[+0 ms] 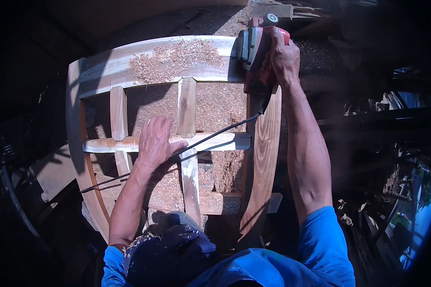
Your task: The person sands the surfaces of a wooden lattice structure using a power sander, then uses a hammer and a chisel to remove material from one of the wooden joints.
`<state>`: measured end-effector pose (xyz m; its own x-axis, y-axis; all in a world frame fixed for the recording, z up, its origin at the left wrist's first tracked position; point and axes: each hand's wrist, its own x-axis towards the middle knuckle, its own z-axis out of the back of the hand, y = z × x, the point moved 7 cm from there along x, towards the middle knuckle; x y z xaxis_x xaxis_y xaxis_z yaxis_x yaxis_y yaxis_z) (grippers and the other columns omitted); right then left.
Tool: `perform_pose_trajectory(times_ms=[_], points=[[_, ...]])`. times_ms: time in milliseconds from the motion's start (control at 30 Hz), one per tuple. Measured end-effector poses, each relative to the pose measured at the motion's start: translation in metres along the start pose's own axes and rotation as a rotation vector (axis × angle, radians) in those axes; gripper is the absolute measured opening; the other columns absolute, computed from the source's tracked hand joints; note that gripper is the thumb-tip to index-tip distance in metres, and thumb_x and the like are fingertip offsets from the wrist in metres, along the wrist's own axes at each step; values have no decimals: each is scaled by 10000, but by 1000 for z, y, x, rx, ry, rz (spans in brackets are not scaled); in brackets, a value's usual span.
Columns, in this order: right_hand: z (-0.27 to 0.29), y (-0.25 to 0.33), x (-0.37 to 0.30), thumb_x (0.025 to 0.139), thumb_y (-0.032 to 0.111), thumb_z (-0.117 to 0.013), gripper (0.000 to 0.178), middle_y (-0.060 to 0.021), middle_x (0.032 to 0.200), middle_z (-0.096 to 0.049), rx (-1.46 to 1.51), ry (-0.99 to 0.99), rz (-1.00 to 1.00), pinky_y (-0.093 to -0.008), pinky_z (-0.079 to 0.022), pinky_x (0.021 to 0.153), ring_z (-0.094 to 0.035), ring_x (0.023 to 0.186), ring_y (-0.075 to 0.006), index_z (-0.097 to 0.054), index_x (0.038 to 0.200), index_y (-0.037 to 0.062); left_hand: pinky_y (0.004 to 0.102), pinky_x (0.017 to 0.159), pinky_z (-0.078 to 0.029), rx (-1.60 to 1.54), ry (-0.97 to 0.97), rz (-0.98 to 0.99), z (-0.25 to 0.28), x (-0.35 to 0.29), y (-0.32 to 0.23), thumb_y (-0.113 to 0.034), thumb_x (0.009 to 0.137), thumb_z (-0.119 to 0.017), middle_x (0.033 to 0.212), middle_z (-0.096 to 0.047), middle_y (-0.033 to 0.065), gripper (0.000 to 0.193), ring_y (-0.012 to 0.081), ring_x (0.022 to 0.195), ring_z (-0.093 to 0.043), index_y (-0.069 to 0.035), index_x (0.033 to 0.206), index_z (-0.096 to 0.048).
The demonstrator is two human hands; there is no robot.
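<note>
My right hand [285, 57] is closed on the handle of a red and dark electric hand planer [259, 57]. The planer sits at the right end of the wide, curved top rail [105, 67] of a wooden frame. Lower down, my left hand [157, 141] rests over the frame's middle crossbar [215, 142]. Its fingers bend down past the far edge, and the thumb lies along the bar; the fingertips are hidden. A black power cord [225, 129] runs from the planer across the frame, passing by my left hand.
Wood shavings [177, 60] are heaped on the top rail, and more cover the ground [215, 103] beneath. Short slats [187, 107] join the crossbar to the rails. A brown curved side post [266, 158] stands at right. Dark clutter and timber surround the frame.
</note>
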<state>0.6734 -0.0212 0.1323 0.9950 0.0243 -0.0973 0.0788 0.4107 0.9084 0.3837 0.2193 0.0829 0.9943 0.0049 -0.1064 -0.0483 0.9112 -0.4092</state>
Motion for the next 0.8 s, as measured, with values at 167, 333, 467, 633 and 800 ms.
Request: perform_pose_trajectory(times_ms=[167, 333, 467, 633, 800], points=[[-14, 15, 30, 975, 506, -563, 515, -91, 630, -645, -28, -42, 80, -330, -525, 496, -655, 523, -182, -674, 968, 3, 504, 876, -489, -40, 293, 169, -50, 3, 34, -628, 793, -708, 929, -705, 215, 653, 364, 936, -680, -3, 980, -711], [37, -1, 87, 968, 477, -594, 480, -87, 692, -661, -330, -327, 377, -320, -534, 521, -661, 569, -170, -681, 1037, 10, 528, 789, -523, -66, 299, 132, -55, 22, 16, -693, 822, -633, 810, -719, 229, 669, 401, 821, -711, -40, 875, -763], [46, -3, -19, 981, 400, -624, 388, -50, 657, -635, 225, 61, 111, -290, -523, 513, -655, 556, -150, -658, 1101, 32, 536, 778, -523, -49, 240, 173, -44, 4, 26, -726, 855, -552, 789, -709, 244, 721, 415, 809, -706, -36, 847, -761], [124, -34, -164, 979, 285, -630, 397, -23, 678, -590, 168, 30, -255, -241, -469, 492, -572, 536, -96, -578, 1265, 14, 540, 803, -518, -98, 290, 217, -53, 0, 35, -744, 850, -546, 829, -713, 245, 727, 409, 855, -703, -52, 839, -767], [177, -73, -302, 946, 183, -663, 295, -6, 672, -585, -102, -21, -264, -231, -423, 494, -548, 530, -80, -581, 1143, -21, 534, 796, -499, -158, 329, 199, -57, 1, 35, -663, 918, -513, 827, -699, 230, 659, 415, 865, -682, -49, 839, -740]])
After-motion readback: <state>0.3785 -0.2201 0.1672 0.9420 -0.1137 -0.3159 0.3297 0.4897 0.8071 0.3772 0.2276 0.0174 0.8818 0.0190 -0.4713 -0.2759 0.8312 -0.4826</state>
